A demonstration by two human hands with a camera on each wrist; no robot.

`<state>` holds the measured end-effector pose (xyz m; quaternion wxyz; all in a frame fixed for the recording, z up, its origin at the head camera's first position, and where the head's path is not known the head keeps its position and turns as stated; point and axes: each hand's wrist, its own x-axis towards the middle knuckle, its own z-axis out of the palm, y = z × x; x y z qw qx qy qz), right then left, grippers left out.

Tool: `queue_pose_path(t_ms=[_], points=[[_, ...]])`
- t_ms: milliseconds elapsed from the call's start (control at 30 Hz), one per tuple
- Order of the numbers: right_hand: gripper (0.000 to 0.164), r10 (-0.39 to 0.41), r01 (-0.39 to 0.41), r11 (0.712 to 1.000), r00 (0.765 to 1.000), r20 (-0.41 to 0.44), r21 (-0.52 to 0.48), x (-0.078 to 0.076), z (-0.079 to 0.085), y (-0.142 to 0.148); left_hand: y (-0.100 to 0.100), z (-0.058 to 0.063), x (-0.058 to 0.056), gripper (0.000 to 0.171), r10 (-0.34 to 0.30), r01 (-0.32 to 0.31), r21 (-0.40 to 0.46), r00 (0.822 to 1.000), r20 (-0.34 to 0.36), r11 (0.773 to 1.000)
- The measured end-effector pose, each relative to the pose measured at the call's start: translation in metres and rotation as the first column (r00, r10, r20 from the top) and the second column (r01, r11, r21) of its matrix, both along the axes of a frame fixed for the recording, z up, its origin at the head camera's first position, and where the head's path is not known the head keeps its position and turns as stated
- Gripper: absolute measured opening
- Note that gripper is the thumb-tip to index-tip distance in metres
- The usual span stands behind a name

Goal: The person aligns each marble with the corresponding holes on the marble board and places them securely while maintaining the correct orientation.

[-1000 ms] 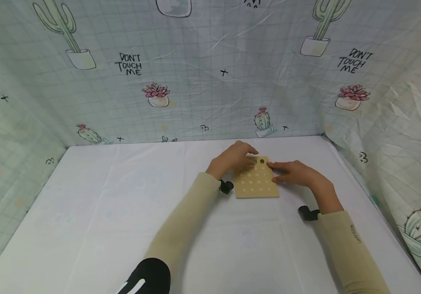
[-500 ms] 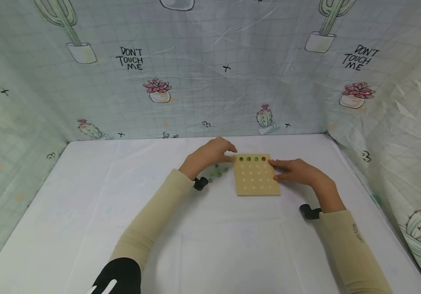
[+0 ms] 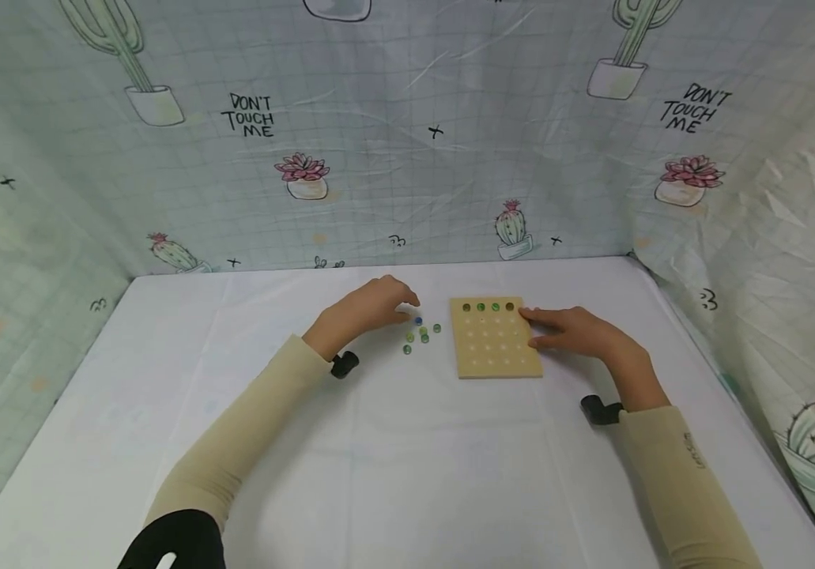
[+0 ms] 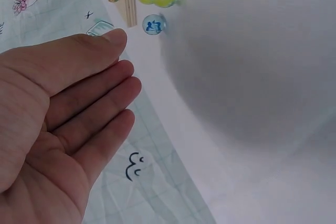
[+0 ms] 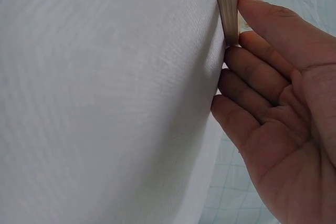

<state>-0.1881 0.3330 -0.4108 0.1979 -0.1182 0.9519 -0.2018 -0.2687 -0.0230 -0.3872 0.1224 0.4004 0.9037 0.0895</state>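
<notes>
Loose round glass-like marbles (image 3: 424,337) beside a tan, square wooden board (image 3: 496,348)

On the white worktop (image 3: 407,490), the left hand (image 3: 371,304), relaxed and seemingly holding nothing, hovers near the marbles; brushing them could send them rolling. The right hand (image 3: 574,332), loosely spread, touches the board's right edge; bumping it could unseat the far-row marbles (image 3: 481,307).

One board (image 3: 496,368) is counted, with four set marbles (image 3: 481,307) in it. Six loose marbles (image 3: 424,338) are counted on one table (image 3: 407,474), one being blue. Two hands (image 3: 572,330), two sleeves (image 3: 236,442) and two wrist cameras (image 3: 345,364) are also counted.
</notes>
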Motion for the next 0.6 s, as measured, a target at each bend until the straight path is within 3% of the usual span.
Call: queue_pose_path(t_ms=[367,600], points=[[0.07,0.007,-0.007,1.0,1.0,-0.014,0.024,0.002,0.003,-0.002,-0.015,0.004,0.02,0.029,-0.052,0.053,0.023,0.998,-0.017,0.998],[0.069,0.022,-0.021,1.0,1.0,-0.022,0.023,0.001,0.003,-0.002,-0.024,-0.001,0.025,0.029,-0.051,0.052,0.05,0.999,-0.014,0.997]])
